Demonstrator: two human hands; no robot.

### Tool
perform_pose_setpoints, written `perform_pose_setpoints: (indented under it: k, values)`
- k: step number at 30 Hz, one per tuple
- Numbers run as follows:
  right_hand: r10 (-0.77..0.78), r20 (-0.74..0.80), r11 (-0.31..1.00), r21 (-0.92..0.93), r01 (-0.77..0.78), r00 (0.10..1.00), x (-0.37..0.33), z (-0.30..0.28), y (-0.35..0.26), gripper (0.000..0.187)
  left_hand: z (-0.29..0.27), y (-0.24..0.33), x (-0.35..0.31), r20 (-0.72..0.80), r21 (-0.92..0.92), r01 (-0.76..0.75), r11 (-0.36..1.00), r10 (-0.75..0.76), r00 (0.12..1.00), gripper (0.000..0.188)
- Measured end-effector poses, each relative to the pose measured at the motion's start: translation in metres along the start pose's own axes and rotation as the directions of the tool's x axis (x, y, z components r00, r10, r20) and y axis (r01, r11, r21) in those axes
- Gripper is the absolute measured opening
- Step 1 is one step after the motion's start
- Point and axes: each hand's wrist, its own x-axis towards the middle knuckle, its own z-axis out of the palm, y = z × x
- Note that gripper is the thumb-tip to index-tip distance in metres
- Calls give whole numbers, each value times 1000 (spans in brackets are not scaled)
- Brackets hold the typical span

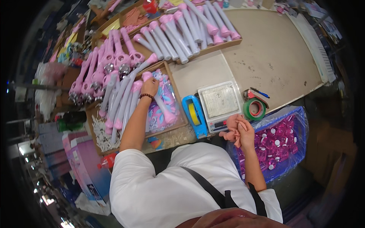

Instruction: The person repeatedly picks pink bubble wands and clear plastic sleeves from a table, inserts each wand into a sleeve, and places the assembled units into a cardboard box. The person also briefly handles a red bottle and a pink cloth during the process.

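My left hand (150,86), with a beaded bracelet at the wrist, is closed around a pale tube with pink ends (161,105) at the left of the table. Beneath it lies a shallow cardboard tray (178,99) of pink, blue and purple patterned pieces in clear film. Further right, my right hand (246,133) pinches a limp salmon-coloured piece (230,130), bunched and soft like cloth. That piece hangs at the front corner of a white weighing scale (219,101). More pink-ended tubes (123,95) lie just left of my left hand.
A blue tape dispenser (194,117) stands left of the scale. Green tape (254,109) and a blue pen (260,92) are at its right. A blue crate (300,131) holds small magenta bottles. Pink wands (121,59) and boxed tubes (178,34) fill the back left.
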Motion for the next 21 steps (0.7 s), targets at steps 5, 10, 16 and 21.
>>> perform_pose_setpoints:
  k: [5,10,16,21]
  values:
    - [-43,49,997,-70,46,998,-3,-5,8,20,28,-28,-59,39,39,143,989,-144,989,53]
    - [-48,117,998,-35,53,992,-10,-8,4,21,25,-17,-72,39,-148,271,951,-268,963,52]
    - [-4,164,997,-82,17,987,-17,-12,-7,22,-24,-1,-105,541,-841,539,-53,-62,839,30]
    - [-42,284,995,-70,64,958,-20,-7,-4,22,-73,14,-155,145,-838,382,-390,515,845,51]
